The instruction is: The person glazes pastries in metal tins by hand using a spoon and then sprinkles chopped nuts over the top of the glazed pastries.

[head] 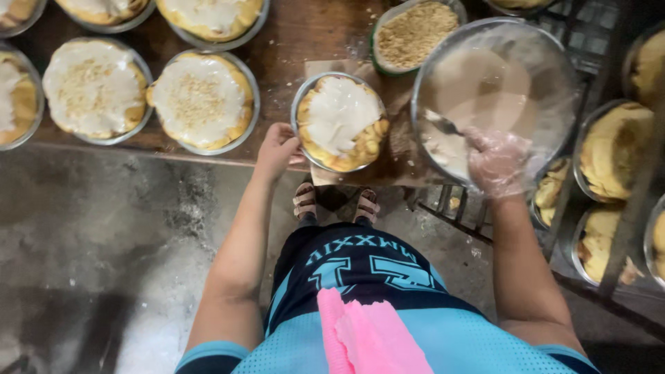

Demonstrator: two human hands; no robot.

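Head view showed, at far left, two topped pies (95, 88) with crumbs on the wooden table (291, 34). Next, the left hand (277, 147) gripped the near-left rim of a tin pie (341, 122), already spread with white cream and lying just right of that hand. Behind it stood a crumb bowl (413, 32). Further right, the gloved right hand (496, 161) was closed on a spoon (443, 125) inside the big cream bowl (495, 97); its handle ran leftward toward the pie, just beside the bowl. Unfilled crusts (613, 149) waited at far right.
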